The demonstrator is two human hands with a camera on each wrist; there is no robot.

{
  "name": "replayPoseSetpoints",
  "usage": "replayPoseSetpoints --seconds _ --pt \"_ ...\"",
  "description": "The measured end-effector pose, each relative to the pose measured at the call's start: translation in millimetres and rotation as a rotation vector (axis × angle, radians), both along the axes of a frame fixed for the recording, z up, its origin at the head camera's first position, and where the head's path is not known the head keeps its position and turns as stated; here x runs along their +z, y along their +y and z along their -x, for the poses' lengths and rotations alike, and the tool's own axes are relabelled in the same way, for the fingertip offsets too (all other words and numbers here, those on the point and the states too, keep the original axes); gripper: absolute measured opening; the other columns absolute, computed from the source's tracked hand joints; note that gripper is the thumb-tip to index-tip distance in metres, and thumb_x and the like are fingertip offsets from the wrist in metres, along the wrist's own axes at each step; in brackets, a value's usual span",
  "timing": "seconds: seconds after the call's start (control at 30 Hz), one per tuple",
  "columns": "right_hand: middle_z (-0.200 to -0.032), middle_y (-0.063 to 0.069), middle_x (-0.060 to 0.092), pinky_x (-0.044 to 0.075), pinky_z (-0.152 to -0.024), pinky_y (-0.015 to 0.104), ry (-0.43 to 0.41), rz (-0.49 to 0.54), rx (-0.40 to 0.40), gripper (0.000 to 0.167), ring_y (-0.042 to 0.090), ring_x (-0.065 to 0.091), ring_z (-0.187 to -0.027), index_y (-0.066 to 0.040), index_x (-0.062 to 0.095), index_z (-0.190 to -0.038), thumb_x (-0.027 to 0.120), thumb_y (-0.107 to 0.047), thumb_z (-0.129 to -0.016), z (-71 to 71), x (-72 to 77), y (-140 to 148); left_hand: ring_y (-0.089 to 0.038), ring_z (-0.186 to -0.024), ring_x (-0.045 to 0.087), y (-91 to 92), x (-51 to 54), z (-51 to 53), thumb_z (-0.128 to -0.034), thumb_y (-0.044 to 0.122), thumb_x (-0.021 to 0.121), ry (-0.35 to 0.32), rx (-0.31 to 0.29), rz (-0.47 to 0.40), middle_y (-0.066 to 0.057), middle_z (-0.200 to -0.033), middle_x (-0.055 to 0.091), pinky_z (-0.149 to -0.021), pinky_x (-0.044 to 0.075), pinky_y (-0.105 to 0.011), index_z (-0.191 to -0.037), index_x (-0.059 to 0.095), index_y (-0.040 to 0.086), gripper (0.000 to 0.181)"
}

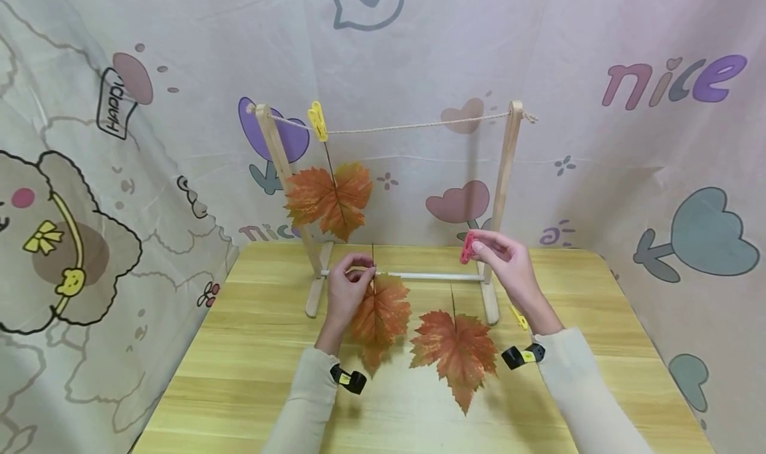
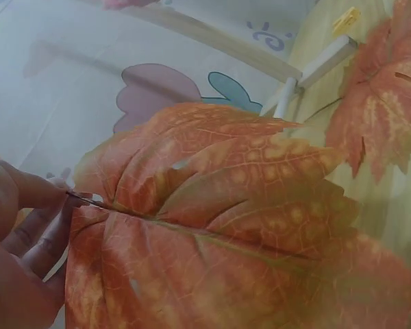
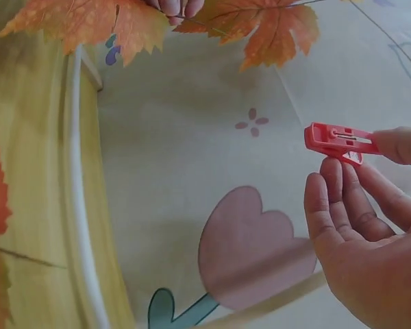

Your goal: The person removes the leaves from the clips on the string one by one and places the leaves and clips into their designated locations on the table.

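My left hand (image 1: 349, 291) pinches the thin dark stem of an orange maple leaf (image 1: 383, 311), which hangs tip downward over the table. In the left wrist view that leaf (image 2: 212, 226) fills most of the picture, its stem base between thumb and finger. My right hand (image 1: 507, 268) holds a red clothespin (image 1: 467, 247) between thumb and fingers, level with the rack's right post. The right wrist view shows the clothespin (image 3: 339, 140) from the side. A second maple leaf (image 1: 336, 198) hangs from the rope by a yellow clothespin (image 1: 318, 121).
A wooden rack with a left post (image 1: 275, 148) and right post (image 1: 507, 161) carries the rope (image 1: 413, 127); a white bar (image 1: 431, 277) joins its feet. Another maple leaf (image 1: 456, 354) lies on the table (image 1: 203, 387). Another yellow clothespin (image 1: 519, 318) lies by the right sleeve.
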State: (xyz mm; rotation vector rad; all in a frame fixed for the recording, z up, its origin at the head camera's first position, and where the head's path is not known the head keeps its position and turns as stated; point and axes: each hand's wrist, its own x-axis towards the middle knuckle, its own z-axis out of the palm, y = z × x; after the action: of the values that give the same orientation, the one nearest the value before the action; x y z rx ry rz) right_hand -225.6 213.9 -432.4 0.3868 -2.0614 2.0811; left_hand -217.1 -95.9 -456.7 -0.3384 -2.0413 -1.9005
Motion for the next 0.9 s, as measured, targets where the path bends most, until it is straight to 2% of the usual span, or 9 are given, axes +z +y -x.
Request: replayPoseSetpoints --seconds 0.2,0.27,0.33,0.4,0.47,0.53,0.63,0.73,0.9 --pt "-0.116 0.004 0.072 0.058 -0.084 0.028 -0.022 -0.009 -0.053 0.039 0.012 0.072 -0.094 0.012 0.060 -0.130 0.067 -0.012 -0.101 -8.1 -14.9 9 -0.057 -0.079 0.066 -2.7 -10.4 -4.3 -0.0901 -0.017 0.067 -0.048 0.010 0.000 -0.037 -0.098 0.065 -0.058 0.050 -0.020 -0.102 0.065 -0.019 0.012" --pt "-0.115 0.003 0.072 0.059 -0.082 0.028 -0.044 -0.001 -0.071 0.039 0.012 0.072 -0.092 0.012 0.060 -0.130 0.068 -0.012 -0.101 -10.7 -20.4 13 -0.055 -0.079 0.067 -3.1 -14.2 -5.7 -0.0906 -0.016 0.067 -0.063 0.013 0.014 -0.036 -0.098 0.065 -0.058 0.050 -0.020 -0.102 0.065 -0.019 0.012" --pt "-0.113 0.002 0.072 0.059 -0.081 0.027 -0.066 0.009 -0.088 0.040 0.011 0.073 -0.091 0.013 0.059 -0.131 0.068 -0.012 -0.100 -13.3 -26.4 17 -0.052 -0.080 0.068 -3.5 -18.0 -6.9 -0.0912 -0.014 0.067 -0.077 0.015 0.033 -0.035 -0.099 0.066 -0.059 0.053 -0.023 -0.101 0.066 -0.018 0.011" --pt "-0.112 0.002 0.072 0.059 -0.081 0.027 -0.077 0.013 -0.103 0.040 0.011 0.072 -0.092 0.014 0.059 -0.131 0.068 -0.010 -0.100 -15.3 -33.1 21 -0.051 -0.081 0.069 -4.1 -21.4 -6.9 -0.0916 -0.014 0.067 -0.096 0.012 0.047 -0.034 -0.100 0.066 -0.063 0.058 -0.033 -0.102 0.068 -0.016 0.011" --pt "-0.112 0.002 0.072 0.058 -0.082 0.026 -0.086 0.000 -0.119 0.041 0.009 0.072 -0.094 0.013 0.059 -0.132 0.069 -0.010 -0.099 -17.1 -40.6 24 -0.050 -0.082 0.070 -4.3 -28.1 -4.6 -0.0918 -0.013 0.067 -0.113 0.009 0.056 -0.034 -0.101 0.066 -0.065 0.059 -0.043 -0.102 0.069 -0.014 0.010" --pt "-0.111 0.002 0.072 0.058 -0.083 0.024 -0.098 -0.020 -0.135 0.041 0.008 0.071 -0.096 0.013 0.059 -0.132 0.069 -0.010 -0.099 -18.9 -47.9 27 -0.050 -0.083 0.070 -4.1 -38.0 -0.6 -0.0922 -0.013 0.067 -0.140 0.003 0.062 -0.033 -0.102 0.067 -0.065 0.059 -0.046 -0.103 0.070 -0.012 0.011" --pt "-0.112 0.005 0.072 0.057 -0.084 0.023 -0.119 -0.042 -0.147 0.042 0.007 0.070 -0.097 0.013 0.059 -0.133 0.069 -0.010 -0.099 -21.6 -57.5 30 -0.050 -0.084 0.070 -2.1 -54.6 4.8 -0.0929 -0.012 0.067 -0.175 -0.005 0.062 -0.031 -0.103 0.068 -0.059 0.056 -0.036 -0.103 0.071 -0.010 0.012" --pt "-0.112 0.009 0.072 0.058 -0.083 0.024 -0.134 -0.052 -0.159 0.041 0.008 0.070 -0.096 0.013 0.058 -0.133 0.068 -0.010 -0.100 -24.7 -64.7 33 -0.049 -0.083 0.070 1.3 -66.3 6.7 -0.0931 -0.010 0.068 -0.190 -0.007 0.056 -0.029 -0.104 0.068 -0.054 0.049 -0.024 -0.103 0.072 -0.007 0.011" --pt "-0.111 0.003 0.071 0.056 -0.084 0.020 -0.162 -0.079 -0.195 0.041 0.005 0.069 -0.097 0.012 0.058 -0.134 0.067 -0.010 -0.100 -31.3 -75.9 42 -0.041 -0.080 0.072 7.7 -79.1 4.3 -0.0919 -0.007 0.072 -0.197 0.010 0.056 -0.022 -0.101 0.071 -0.056 0.049 -0.019 -0.101 0.074 -0.003 0.010"
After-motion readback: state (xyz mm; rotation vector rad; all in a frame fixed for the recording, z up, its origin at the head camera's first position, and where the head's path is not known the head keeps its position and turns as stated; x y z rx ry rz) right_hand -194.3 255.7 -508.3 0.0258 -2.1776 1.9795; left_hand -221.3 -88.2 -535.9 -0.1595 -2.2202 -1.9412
